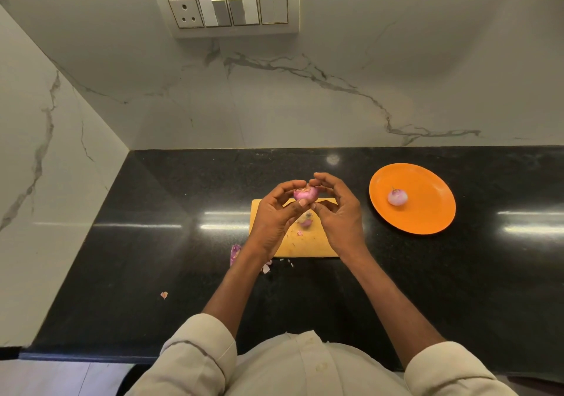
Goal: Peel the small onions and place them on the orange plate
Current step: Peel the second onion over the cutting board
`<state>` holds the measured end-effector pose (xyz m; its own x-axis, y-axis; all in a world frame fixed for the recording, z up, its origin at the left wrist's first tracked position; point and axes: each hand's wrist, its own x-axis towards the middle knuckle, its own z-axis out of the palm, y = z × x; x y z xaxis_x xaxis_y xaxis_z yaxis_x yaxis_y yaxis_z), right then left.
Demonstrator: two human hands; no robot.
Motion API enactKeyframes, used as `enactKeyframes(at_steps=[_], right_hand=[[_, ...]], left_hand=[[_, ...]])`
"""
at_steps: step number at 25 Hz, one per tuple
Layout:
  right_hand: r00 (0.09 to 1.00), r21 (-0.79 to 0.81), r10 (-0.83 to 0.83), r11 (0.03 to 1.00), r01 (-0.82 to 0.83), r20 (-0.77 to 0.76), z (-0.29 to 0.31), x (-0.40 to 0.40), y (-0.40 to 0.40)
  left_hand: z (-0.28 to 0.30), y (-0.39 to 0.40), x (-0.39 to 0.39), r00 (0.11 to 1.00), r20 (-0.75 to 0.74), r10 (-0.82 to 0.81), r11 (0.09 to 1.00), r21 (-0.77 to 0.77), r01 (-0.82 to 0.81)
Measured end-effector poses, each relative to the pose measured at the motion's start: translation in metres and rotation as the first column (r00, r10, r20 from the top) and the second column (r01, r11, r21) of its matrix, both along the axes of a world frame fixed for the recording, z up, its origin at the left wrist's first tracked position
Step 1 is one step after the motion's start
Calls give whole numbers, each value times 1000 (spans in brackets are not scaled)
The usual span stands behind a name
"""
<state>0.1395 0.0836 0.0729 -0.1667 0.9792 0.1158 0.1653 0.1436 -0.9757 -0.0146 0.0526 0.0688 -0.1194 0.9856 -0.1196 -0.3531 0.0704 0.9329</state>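
orange plate (427, 212), purple onion (306, 193) — black counter (152, 243)

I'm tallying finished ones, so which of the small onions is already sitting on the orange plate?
The pale peeled onion lying alone on the orange plate at the right. The other, pinker onion is held up in both hands over the cutting board.

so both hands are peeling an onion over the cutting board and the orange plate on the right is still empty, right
Not quite: the orange plate is not empty. The head view shows one peeled onion already lying on it. The rest holds: the left hand and right hand hold a small onion above the cutting board.
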Motion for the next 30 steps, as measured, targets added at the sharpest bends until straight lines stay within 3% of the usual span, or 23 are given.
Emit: enactKeyframes(at_steps=[3, 7, 11, 14, 17, 23, 30], right_hand=[[1000, -15, -12, 1000, 12, -9, -4, 1, 1], [996, -158, -45, 987, 33, -79, -1, 2, 3], [983, -301, 1, 952, -58, -185, -2, 1, 2], [974, -304, 42, 946, -110, -224, -5, 3, 3], [973, -277, -2, 959, -63, -229, -4, 4, 4], [985, -242, 4, 969, -46, -170, -10, 7, 8], [982, -243, 12, 968, -57, -186, -11, 6, 10]], left_hand=[[2, 0, 0, 1000, 7, 8, 999, -35, -7], [0, 0, 2, 983, -184, 10, 996, -88, -27], [0, 1, 2, 990, -136, 38, 987, -147, -59], [2, -1, -1, 991, -128, 43, 993, -101, -56], [4, -3, -4, 977, -209, -38, 999, -36, 31], [7, 5, -9, 805, -569, -167, 982, -25, 187], [5, 9, -12, 705, -687, -175, 971, -3, 239]])
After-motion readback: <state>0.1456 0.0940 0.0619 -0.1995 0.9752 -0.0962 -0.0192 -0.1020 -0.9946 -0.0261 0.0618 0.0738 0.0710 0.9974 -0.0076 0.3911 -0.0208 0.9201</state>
